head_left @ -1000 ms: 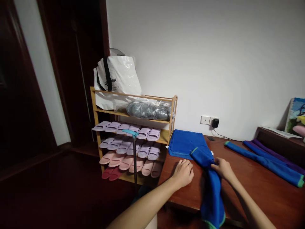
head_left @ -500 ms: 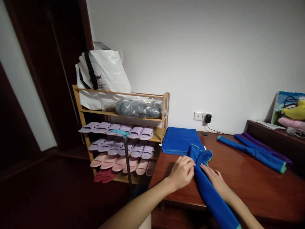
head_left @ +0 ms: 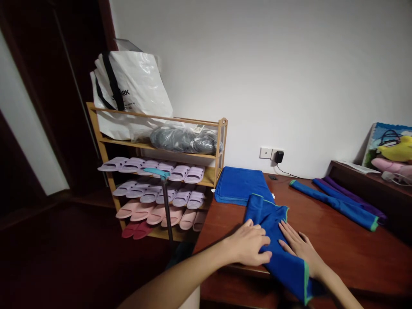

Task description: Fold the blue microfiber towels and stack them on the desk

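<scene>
A blue towel [head_left: 273,229] with green edging lies in folds on the brown table, its near end hanging over the front edge. My left hand [head_left: 251,243] is on the towel's left side, its bent fingers gripping the cloth. Flat against the towel's right side rests my right hand [head_left: 302,249], fingers stretched out. Just behind the towel sits a stack of folded blue cloths [head_left: 241,184].
A rolled blue towel [head_left: 334,205] lies at the table's right, with blue and purple rolls [head_left: 354,197] behind it. Left of the table stands a wooden shoe rack [head_left: 220,141] with slippers and a white bag [head_left: 138,81]. A blue-topped pole [head_left: 167,210] stands before it.
The narrow blue towel strip is now spread wider and flatter. My left hand has moved nearer and its fingers have come down on the cloth. The view has shifted slightly.
</scene>
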Demonstrator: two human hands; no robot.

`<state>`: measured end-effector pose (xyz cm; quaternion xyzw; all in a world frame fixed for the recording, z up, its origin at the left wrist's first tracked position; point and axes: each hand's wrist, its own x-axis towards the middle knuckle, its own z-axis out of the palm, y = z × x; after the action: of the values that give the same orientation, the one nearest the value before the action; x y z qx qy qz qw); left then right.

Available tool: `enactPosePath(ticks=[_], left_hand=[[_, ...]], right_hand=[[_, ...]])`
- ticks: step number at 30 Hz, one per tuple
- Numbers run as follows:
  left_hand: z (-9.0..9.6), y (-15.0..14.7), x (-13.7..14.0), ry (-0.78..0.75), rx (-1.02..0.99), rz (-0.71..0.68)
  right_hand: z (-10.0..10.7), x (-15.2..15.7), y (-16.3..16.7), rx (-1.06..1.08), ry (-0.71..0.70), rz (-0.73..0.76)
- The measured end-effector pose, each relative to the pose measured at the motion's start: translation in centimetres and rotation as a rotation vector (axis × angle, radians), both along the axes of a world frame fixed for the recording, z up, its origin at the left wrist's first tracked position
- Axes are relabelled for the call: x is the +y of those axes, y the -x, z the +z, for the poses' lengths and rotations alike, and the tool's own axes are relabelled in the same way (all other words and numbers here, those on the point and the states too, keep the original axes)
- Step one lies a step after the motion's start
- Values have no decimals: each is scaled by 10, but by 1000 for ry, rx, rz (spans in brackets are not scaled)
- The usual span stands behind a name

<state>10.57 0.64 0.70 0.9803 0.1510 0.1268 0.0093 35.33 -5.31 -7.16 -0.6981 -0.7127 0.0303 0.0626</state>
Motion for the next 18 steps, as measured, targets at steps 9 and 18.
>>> enactPosePath(ticks=[9, 18], left_hand=[[1, 32, 16, -57, 195, 170], [2, 43, 26, -122, -10, 50]], right_hand=[[-3, -5, -6, 19, 18, -45], [-19, -25, -54, -15, -23, -161]])
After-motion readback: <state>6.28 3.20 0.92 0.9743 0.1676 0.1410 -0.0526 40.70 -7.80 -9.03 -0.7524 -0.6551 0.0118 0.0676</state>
